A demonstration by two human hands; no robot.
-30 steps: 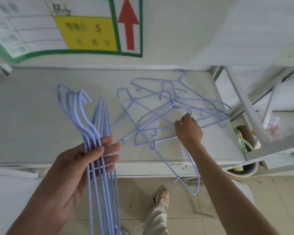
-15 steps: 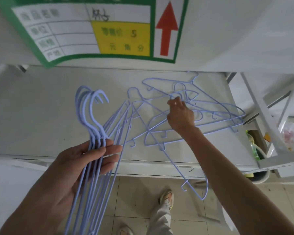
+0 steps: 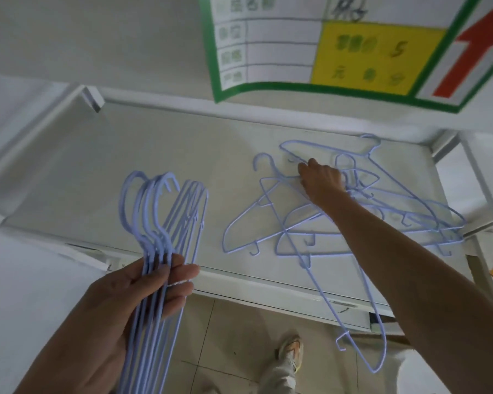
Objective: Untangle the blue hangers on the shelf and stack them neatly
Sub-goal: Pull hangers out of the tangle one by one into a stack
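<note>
My left hand (image 3: 131, 302) grips a bundle of several blue hangers (image 3: 165, 211), hooks pointing up and lined together, held above the front edge of the white shelf (image 3: 125, 166). A tangled pile of blue hangers (image 3: 293, 223) lies on the right half of the shelf, with one hanger (image 3: 365, 322) drooping over the front edge. My right hand (image 3: 320, 180) reaches into the far side of the pile, fingers curled on hanger wire near a hook; how firm the grip is stays unclear.
A price sign (image 3: 353, 46) with green border, yellow field and red arrow hangs from the shelf above. Shelf uprights (image 3: 484, 194) stand at the right. Below are tiled floor and my shoe (image 3: 291, 348). The shelf's left half is bare.
My right hand has moved from the near middle of the pile toward its far side. The view has shifted left and closer; the left hand keeps its bundle.
</note>
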